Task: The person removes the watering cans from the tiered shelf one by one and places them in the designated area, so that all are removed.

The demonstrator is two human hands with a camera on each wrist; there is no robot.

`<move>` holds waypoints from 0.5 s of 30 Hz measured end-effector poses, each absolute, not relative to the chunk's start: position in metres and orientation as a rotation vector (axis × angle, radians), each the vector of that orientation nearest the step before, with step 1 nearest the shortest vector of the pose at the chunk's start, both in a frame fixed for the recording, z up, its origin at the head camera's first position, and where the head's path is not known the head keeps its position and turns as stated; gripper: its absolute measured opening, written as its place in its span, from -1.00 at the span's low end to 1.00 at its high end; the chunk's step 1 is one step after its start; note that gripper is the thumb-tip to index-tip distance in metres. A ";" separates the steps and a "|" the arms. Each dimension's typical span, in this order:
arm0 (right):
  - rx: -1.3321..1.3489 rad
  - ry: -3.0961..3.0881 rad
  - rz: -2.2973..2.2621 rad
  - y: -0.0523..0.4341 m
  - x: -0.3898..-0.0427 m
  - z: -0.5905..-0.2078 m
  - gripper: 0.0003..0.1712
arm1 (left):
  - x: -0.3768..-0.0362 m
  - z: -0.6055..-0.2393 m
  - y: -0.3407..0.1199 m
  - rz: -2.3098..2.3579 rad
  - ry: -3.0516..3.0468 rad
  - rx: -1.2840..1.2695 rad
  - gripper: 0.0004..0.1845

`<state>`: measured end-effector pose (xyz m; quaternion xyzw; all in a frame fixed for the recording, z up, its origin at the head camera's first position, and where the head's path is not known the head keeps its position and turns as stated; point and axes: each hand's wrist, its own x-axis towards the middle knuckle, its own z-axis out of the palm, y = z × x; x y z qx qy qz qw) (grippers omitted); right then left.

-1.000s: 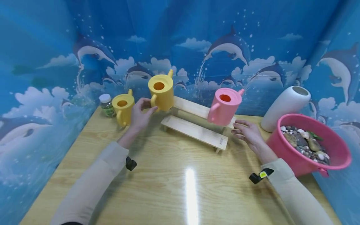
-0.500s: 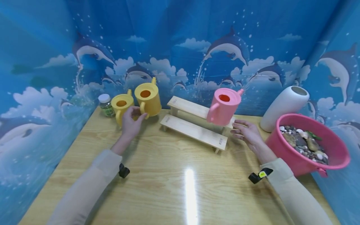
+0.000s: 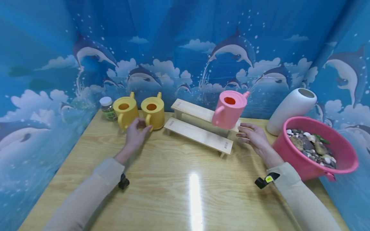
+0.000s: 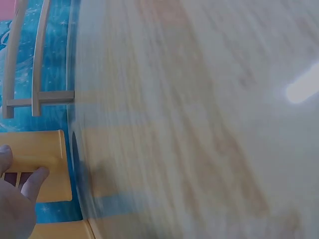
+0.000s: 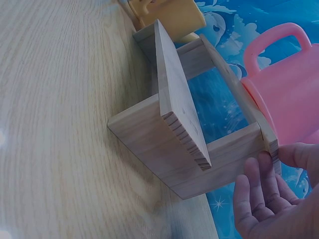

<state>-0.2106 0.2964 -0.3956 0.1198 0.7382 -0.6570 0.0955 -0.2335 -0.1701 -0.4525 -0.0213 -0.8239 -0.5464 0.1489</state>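
My left hand [image 3: 135, 134] grips the handle of a yellow watering can [image 3: 157, 117], seen upright low over the tabletop in the head view. Whether its base touches the table I cannot tell. Just left of it stands a second yellow watering can [image 3: 130, 115]. At the right end of a two-step wooden shelf [image 3: 199, 134], my right hand [image 3: 254, 137] holds the upper board's end. The right wrist view shows the thumb [image 5: 294, 153] on top and fingertips against the side panel. A pink watering can [image 3: 230, 112] stands on the upper step, near that hand.
A small jar with a white lid [image 3: 107, 107] stands at the far left. To the right are a slanted-looking white vase [image 3: 290, 109] and a pink bucket [image 3: 295, 157] with stones and shells. A dolphin-print backdrop [image 3: 185, 38] rises behind the table [image 3: 162, 192].
The left hand has carried the yellow watering can left off the shelf's left end and down beside the other yellow can. The right hand and pink can have stayed in place.
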 end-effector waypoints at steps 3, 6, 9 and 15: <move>0.355 2.188 -1.948 0.296 -0.210 -0.396 -0.23 | -0.232 -0.456 -0.170 -1.578 -2.378 -0.064 -0.66; 0.356 2.189 -1.949 0.296 -0.210 -0.396 -0.24 | -0.231 -0.459 -0.169 -1.583 -2.381 -0.057 -0.67; 0.356 2.199 -1.944 0.295 -0.210 -0.396 -0.24 | -0.229 -0.461 -0.169 -1.578 -2.386 -0.047 -0.68; 0.347 2.198 -1.954 0.296 -0.209 -0.396 -0.25 | -0.229 -0.464 -0.170 -1.586 -2.383 -0.042 -0.67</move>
